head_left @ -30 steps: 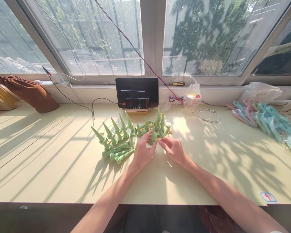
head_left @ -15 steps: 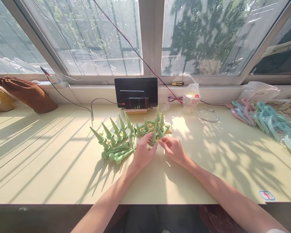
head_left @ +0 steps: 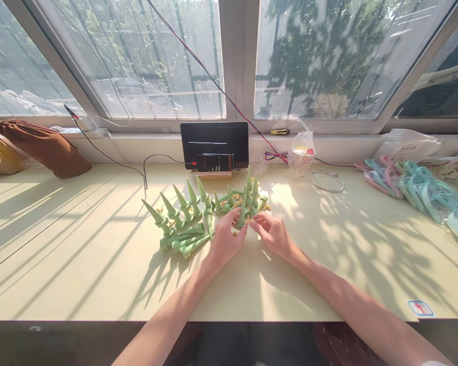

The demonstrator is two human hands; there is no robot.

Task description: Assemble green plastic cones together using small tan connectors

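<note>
Before the tablet (head_left: 213,140), the left hand (head_left: 229,235) grips one green spike (head_left: 243,211), the right hand (head_left: 274,236) pinching one yellow piece (head_left: 248,220); front-left of the tablet, five spikes (head_left: 181,198) stand rowed; right, one bag (head_left: 303,138) holds one cup (head_left: 301,157).

"Where's the light coming from?"

"Sunlight through the wide grey-framed glass windows (head_left: 316,61) on the far side — bright, with a pale haze over the panes."

"And shadows?"

"Slanting bars stripe the left of the flat pale-cream table (head_left: 110,274), leafy dapples cover its right, and the pointed green plastic spikes (head_left: 183,200) throw dark streaks towards the near left."

"Glare?"

"A washed-out patch just right of the spikes; under the table's near edge it's dim."

"Sharp?"

"Mostly — the smallest details go soft, and the window frames lean outward, stretched at both sides."
</note>
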